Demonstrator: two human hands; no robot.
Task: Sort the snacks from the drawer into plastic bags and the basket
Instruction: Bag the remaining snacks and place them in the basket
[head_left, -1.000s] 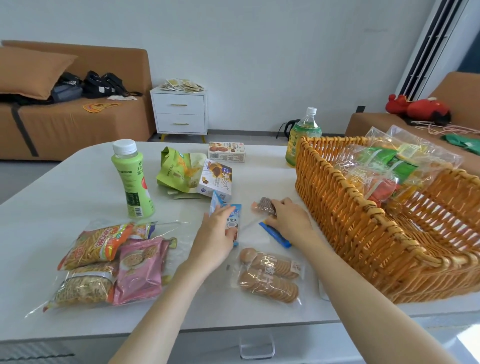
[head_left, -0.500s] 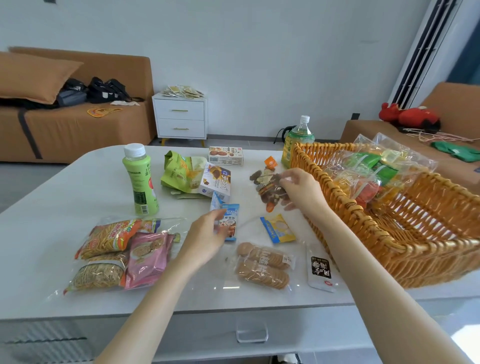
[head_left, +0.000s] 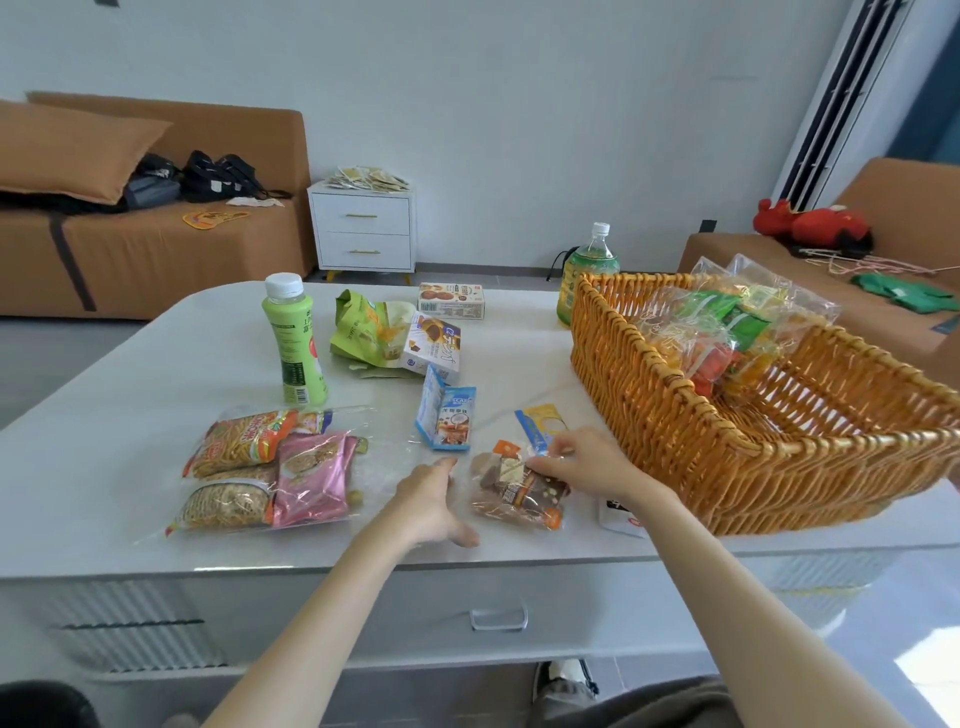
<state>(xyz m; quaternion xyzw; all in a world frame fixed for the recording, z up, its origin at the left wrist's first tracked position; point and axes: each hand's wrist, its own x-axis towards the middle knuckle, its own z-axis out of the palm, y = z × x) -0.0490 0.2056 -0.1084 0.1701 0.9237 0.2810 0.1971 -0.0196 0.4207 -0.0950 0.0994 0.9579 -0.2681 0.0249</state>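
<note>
Basket (head_left: 675, 441) 1 | bottles (head_left: 293, 338) (head_left: 589, 270) 2 | left hand (head_left: 431, 504): fingers straight, on table (head_left: 156, 415) | right hand (head_left: 592, 462): fingers pinching snack bag (head_left: 519, 493)

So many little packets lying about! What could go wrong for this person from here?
1. The small wrapped snacks that the right hand holds sit in a loose heap; letting go carelessly could scatter them.
2. The white packet lies by that wrist near the front edge of the table and could get brushed off.
3. The green bottle stands upright behind the filled bag; a reaching left hand might tip it.
</note>
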